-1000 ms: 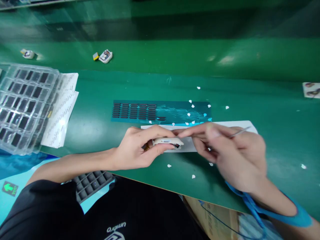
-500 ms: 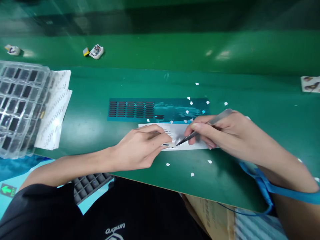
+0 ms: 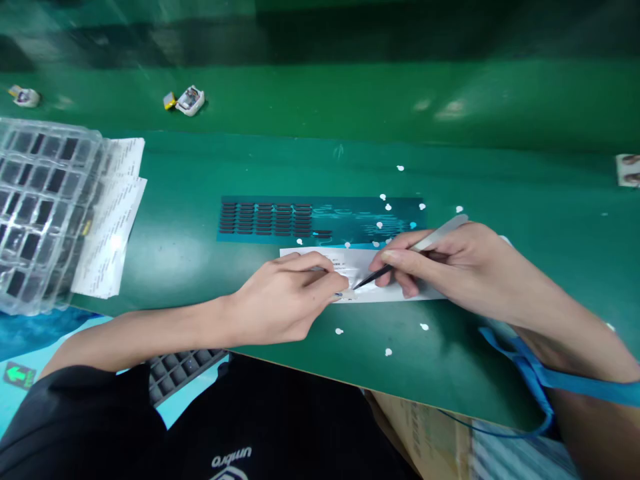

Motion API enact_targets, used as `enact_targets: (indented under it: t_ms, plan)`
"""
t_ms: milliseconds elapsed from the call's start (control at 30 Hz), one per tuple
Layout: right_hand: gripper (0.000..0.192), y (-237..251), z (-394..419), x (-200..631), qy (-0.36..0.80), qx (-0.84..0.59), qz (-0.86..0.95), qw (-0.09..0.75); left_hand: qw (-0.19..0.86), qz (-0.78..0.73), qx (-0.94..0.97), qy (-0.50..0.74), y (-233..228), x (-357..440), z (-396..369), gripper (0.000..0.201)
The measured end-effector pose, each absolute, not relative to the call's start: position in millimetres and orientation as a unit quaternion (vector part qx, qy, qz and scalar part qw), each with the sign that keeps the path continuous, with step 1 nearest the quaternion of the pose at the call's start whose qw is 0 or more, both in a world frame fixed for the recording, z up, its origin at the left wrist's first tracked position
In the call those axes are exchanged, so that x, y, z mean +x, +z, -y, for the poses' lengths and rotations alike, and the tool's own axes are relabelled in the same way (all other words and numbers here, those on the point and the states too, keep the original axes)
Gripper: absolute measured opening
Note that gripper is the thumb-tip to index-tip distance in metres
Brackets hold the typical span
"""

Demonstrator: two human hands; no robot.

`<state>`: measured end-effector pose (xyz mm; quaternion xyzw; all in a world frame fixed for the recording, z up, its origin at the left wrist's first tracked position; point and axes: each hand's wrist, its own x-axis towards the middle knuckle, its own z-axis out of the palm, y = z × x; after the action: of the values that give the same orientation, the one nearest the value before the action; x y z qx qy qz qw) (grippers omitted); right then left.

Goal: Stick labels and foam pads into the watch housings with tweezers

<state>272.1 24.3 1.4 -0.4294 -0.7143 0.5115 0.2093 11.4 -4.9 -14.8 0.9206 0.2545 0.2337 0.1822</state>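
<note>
1. Green bench (image 3: pixel 200 253): your left hand (image 3: pixel 280 303) pinches shut on a small pale part (image 3: pixel 347 294), resting on the white card (image 3: pixel 360 263).
2. Your right hand (image 3: pixel 450 267) grips steel tweezers (image 3: pixel 415 250), closed, tips at the part.
3. The part looks light, stiff and fragile; hold its edges.
4. Right of the card, the bench offers room; its near edge is close.

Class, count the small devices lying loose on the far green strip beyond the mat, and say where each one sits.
2. One white device lies left of centre with a yellow piece beside it; another device lies near the left edge. More may lie outside the view.
</note>
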Motion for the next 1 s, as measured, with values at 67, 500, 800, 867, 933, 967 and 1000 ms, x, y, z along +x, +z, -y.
enact_targets:
  t_ms: [67,500,800,867,933,967,1000]
  plan:
    - [0.06,0,-25,273,0.527,-0.441,0.699,0.198,0.179,-0.254,0.921,0.234,-15,11,5,0.022]
    - [0.038,15,-14,261,0.505,-0.496,0.54,0.456,0.328,-0.304,0.831,0.332,-3,6,0,0.018]
    - [0.019,8,15,241,0.433,-0.455,0.579,0.521,0.716,-0.285,0.585,0.253,11,3,-11,0.041]
    - [0.019,8,19,239,0.416,-0.454,0.604,0.505,0.731,-0.28,0.571,0.248,9,3,-9,0.043]
    - [0.021,10,20,237,0.4,-0.469,0.611,0.497,0.741,-0.288,0.554,0.247,8,4,-6,0.045]
    - [0.021,12,20,236,0.392,-0.473,0.611,0.5,0.744,-0.295,0.546,0.248,8,5,-5,0.045]
    - [0.022,13,20,235,0.388,-0.471,0.613,0.502,0.746,-0.302,0.54,0.248,8,6,-3,0.046]
